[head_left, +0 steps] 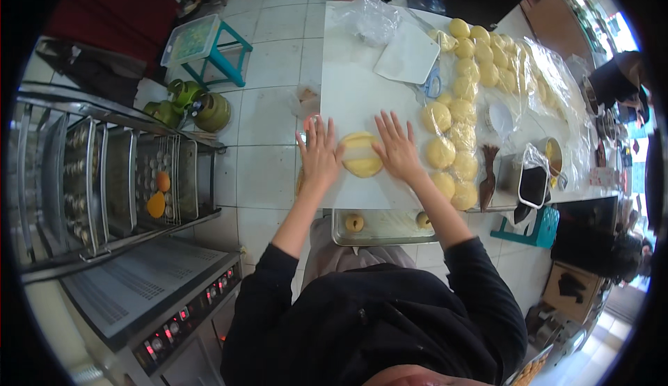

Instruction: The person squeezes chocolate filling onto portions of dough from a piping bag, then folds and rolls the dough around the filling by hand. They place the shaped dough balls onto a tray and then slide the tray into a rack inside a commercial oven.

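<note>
A flattened round of yellow dough (363, 168) lies on the white table near its front left corner. Across its middle runs a pale band that looks like a white rolling pin (360, 153), hard to tell from the tabletop. My left hand (320, 155) lies flat at the left end of this band, fingers stretched forward and apart. At the right end my right hand (399, 151) is flat too, its fingers spread. Neither hand is wrapped around anything. To the right of my right hand sit rows of round dough balls (440, 153), several of them under clear plastic film.
Below the table edge is a metal tray (383, 236) with shaped dough pieces. Farther back lie a white board (408, 53), blue scissors (433, 82) and crumpled plastic (372, 20). A tray rack (115, 177) and an oven (149, 295) stand left. A metal container (532, 185) is at right.
</note>
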A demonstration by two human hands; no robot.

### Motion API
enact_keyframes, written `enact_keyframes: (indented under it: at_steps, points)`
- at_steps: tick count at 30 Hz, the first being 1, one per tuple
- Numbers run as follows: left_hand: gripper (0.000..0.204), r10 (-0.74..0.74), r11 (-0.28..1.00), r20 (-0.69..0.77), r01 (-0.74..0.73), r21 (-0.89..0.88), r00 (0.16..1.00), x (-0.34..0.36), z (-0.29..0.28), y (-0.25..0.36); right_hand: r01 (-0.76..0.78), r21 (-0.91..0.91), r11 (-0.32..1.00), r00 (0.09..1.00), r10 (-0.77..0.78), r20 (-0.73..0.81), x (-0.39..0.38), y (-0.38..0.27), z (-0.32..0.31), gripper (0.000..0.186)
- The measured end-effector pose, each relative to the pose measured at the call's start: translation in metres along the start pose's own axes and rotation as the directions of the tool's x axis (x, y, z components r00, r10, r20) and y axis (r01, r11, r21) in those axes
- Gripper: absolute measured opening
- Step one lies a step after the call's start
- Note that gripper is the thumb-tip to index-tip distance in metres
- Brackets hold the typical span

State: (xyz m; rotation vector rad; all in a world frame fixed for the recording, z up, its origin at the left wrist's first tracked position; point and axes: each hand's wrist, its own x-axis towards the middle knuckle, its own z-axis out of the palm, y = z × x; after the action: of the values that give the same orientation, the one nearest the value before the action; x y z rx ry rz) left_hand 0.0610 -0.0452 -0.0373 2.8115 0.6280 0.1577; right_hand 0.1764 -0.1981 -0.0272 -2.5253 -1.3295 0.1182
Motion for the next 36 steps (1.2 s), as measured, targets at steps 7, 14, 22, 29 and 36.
enact_keyframes:
  at_steps: [7,14,22,29,36]
  points:
    - [0.042,0.057,0.984,0.009,-0.054,-0.171,0.998,-0.083,0.003,0.006,-0.114,0.317,0.941,0.993,0.095,0.076,-0.060,-0.016,-0.018,0.056]
    - [0.030,0.065,0.991,-0.337,-0.100,-0.087,0.939,-0.112,-0.018,-0.057,-0.420,0.363,0.832,0.883,0.282,0.376,0.010,-0.029,-0.022,0.045]
    - [0.030,-0.297,0.946,-0.525,0.322,-0.046,0.798,-0.150,-0.037,-0.144,-0.176,0.470,0.865,0.976,0.090,0.199,0.008,-0.039,-0.040,0.023]
    - [0.028,-0.411,0.908,-0.591,0.368,-0.199,0.694,-0.138,-0.048,-0.166,-0.170,0.613,0.771,0.960,0.271,-0.074,0.058,-0.037,-0.115,0.022]
    - [0.028,-0.397,0.918,-0.647,0.295,-0.266,0.651,-0.130,-0.054,-0.161,0.168,0.001,0.986,0.981,-0.168,0.097,0.034,-0.013,0.002,0.040]
